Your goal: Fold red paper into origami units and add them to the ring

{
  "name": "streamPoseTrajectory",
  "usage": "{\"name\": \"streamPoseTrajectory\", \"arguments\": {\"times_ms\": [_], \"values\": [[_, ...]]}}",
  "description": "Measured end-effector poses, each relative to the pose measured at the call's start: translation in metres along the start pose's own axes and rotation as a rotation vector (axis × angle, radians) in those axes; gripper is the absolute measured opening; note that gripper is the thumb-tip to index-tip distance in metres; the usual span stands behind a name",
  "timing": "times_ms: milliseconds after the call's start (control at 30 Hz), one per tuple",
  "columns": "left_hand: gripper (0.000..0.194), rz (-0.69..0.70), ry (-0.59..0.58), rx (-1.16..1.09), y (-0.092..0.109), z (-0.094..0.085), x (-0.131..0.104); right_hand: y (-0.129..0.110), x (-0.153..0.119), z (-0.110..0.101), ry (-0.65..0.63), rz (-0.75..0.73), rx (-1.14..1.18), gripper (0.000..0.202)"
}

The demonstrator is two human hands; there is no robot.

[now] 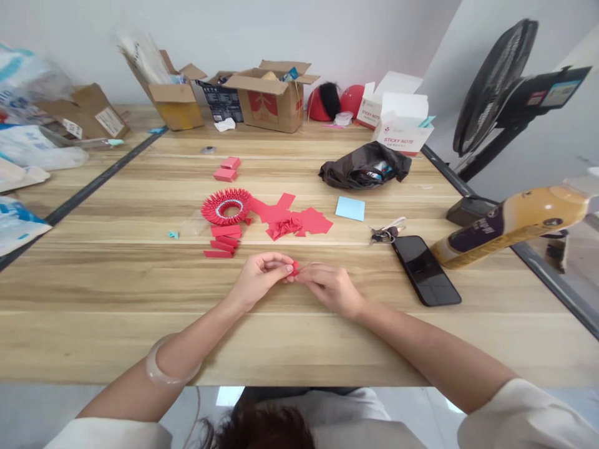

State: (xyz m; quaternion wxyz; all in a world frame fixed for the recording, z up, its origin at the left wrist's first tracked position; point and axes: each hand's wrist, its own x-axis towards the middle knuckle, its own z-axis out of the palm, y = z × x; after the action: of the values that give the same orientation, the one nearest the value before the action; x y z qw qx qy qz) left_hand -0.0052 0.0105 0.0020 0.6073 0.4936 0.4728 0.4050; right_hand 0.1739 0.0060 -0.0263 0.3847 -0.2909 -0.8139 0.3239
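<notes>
Between my two hands, near the table's front, is a small folded piece of red paper [294,268]. My left hand [264,273] pinches it between thumb and fingers. My right hand [331,285] is closed with its fingertips at the paper's right side; those fingers hide part of it. Just beyond lie loose red paper sheets [316,221] and crumpled red folded pieces [285,229]. A ring of red folded paper pieces [210,209] with a pale blue inner edge sits to the left. Several red paper strips [225,232] lie in front of it.
Two red paper stacks [226,175] and a blue sticky-note pad [350,209] lie farther back. At right are keys [384,235], a phone [427,271] and a large bottle [510,221]. A black plastic bag [346,168], cardboard boxes [292,106] and sticky-note boxes [400,134] stand behind.
</notes>
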Motion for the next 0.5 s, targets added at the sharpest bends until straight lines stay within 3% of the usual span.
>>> {"name": "streamPoseTrajectory", "arguments": {"times_ms": [100,300,500], "values": [[0.022,0.004,-0.001,0.008,-0.0008,-0.0002,0.0001,-0.0026,0.0011,-0.0002,0.011,0.081,0.093,0.022],[0.02,0.03,0.052,0.018,-0.0045,-0.0024,-0.0001,-0.0038,0.0054,-0.0003,0.165,0.412,0.446,0.022],[0.022,0.076,0.058,0.059,-0.0009,0.0011,-0.0018,-0.0019,0.0072,-0.0012,0.053,0.46,0.388,0.025]]}}
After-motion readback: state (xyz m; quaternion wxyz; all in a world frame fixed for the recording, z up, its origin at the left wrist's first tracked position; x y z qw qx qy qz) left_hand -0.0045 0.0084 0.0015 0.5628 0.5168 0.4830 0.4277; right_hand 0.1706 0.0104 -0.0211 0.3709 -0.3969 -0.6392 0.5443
